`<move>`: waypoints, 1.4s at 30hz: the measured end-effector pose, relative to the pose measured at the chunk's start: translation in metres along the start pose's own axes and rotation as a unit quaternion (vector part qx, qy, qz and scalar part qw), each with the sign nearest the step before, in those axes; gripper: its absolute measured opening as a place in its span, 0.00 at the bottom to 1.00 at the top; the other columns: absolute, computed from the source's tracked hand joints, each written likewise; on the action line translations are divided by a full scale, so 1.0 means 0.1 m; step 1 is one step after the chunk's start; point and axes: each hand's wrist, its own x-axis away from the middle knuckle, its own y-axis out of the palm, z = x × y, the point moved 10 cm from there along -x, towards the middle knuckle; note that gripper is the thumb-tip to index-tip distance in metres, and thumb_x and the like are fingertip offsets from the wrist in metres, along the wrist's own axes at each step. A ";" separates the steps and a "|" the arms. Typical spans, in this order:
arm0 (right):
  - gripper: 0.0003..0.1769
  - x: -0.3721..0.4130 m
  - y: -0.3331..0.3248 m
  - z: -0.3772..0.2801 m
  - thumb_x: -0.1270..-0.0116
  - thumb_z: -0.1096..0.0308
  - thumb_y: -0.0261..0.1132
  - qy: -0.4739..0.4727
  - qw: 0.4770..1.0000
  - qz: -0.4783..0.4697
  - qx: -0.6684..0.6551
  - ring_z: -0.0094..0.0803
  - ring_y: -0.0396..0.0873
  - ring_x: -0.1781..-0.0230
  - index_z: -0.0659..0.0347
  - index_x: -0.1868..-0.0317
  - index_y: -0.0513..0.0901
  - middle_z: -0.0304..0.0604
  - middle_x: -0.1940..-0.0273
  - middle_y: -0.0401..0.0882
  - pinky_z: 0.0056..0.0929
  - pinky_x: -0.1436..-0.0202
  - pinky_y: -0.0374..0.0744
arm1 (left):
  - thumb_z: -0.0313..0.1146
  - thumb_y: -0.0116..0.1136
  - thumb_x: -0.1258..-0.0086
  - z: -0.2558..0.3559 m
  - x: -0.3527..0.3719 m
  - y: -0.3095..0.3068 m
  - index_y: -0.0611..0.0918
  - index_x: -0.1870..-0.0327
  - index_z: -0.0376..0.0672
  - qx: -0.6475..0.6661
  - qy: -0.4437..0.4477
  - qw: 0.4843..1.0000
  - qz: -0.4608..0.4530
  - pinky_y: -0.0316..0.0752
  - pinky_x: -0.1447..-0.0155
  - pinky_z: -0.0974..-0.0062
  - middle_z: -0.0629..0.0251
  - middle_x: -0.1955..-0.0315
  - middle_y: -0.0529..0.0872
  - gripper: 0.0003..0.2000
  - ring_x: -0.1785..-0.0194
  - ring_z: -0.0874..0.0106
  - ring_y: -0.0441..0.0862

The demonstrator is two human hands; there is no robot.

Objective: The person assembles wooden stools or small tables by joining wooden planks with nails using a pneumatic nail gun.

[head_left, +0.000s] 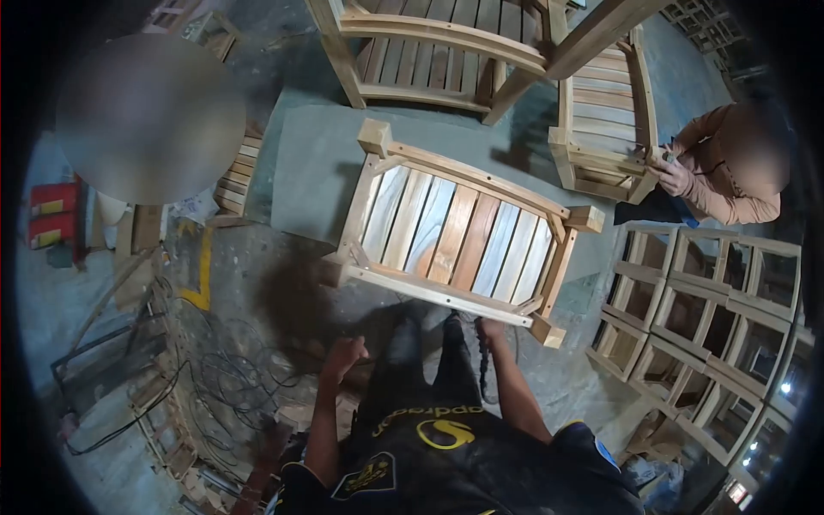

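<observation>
A slatted wooden table (456,221) lies in front of me with its frame, corner braces and leg ends showing. My left hand (346,354) hangs to the left of my legs, fingers curled in, with nothing visible in it. Close to the table's near edge is my right hand (492,330), its fingers closed and partly hidden. A dark cord (483,369) runs down beside that hand. Whatever the right hand grips cannot be made out.
At the right, a co-worker (730,167) has hands on another slatted wooden piece (603,107). A larger wooden frame (442,34) stands beyond the table. Stacked wooden frames (678,292) fill the right side. Tangled cables (227,390) lie on the floor at left.
</observation>
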 end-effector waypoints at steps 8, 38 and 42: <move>0.16 1.39 0.04 -1.08 0.48 0.65 0.62 0.016 0.968 0.014 0.251 0.48 0.86 0.67 0.67 0.64 0.85 0.57 0.69 0.85 0.42 0.61 0.81 | 0.42 0.61 0.35 3.21 -0.46 -0.29 0.82 0.67 0.34 -0.206 0.289 0.926 0.126 0.73 0.57 0.57 0.49 0.73 0.82 0.16 0.65 0.50 0.81; 0.35 1.81 -0.91 -2.56 0.46 0.56 0.67 -0.097 0.963 -0.026 0.252 0.53 0.75 0.41 0.61 0.38 0.73 0.60 0.45 0.78 0.42 0.40 0.76 | 0.45 0.62 0.40 3.50 -0.95 -0.89 0.83 0.75 0.34 -0.499 0.364 0.785 0.042 0.75 0.59 0.54 0.45 0.74 0.83 0.18 0.65 0.46 0.80; 0.32 1.15 -1.00 -2.81 0.49 0.58 0.69 -0.259 0.874 0.010 0.410 0.54 0.78 0.46 0.63 0.43 0.76 0.61 0.50 0.80 0.45 0.44 0.77 | 0.45 0.63 0.41 3.22 -0.37 -1.13 0.83 0.75 0.35 -0.428 0.343 0.827 0.128 0.74 0.62 0.54 0.47 0.76 0.82 0.18 0.67 0.47 0.80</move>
